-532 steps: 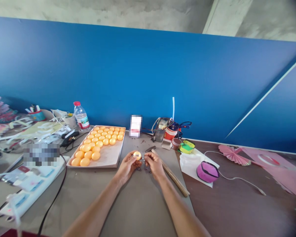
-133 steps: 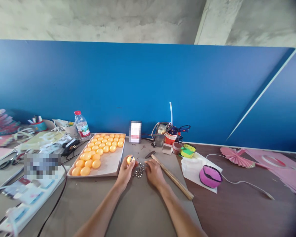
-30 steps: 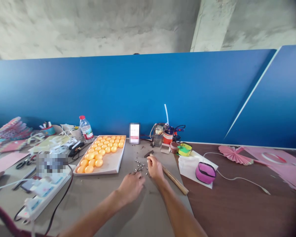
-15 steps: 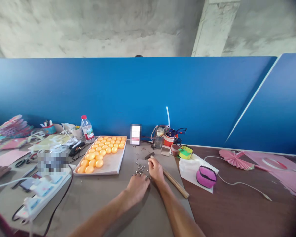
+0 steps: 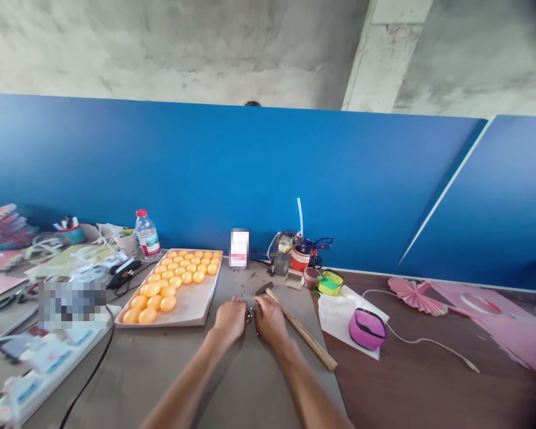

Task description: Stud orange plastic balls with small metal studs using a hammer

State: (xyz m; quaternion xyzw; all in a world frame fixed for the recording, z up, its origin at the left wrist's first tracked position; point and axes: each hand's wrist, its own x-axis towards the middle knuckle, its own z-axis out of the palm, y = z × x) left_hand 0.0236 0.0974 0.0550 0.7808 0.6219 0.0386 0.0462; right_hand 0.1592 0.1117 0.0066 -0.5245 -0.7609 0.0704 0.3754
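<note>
A left hand (image 5: 230, 319) and right hand (image 5: 270, 320) curl beside small metal beads (image 5: 250, 315) on the gray desktop (image 5: 245, 387), a hammer (image 5: 307, 336) near its right edge; whether either grips anything cannot be seen.

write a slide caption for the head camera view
Left hand and right hand on either side of small shiny pieces, between a tray of orange balls and a hammer.

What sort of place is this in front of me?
Likely a craft or small assembly workstation: small metal pieces between the hands, a hammer beside the right hand, and a shallow tray of orange balls.
</note>
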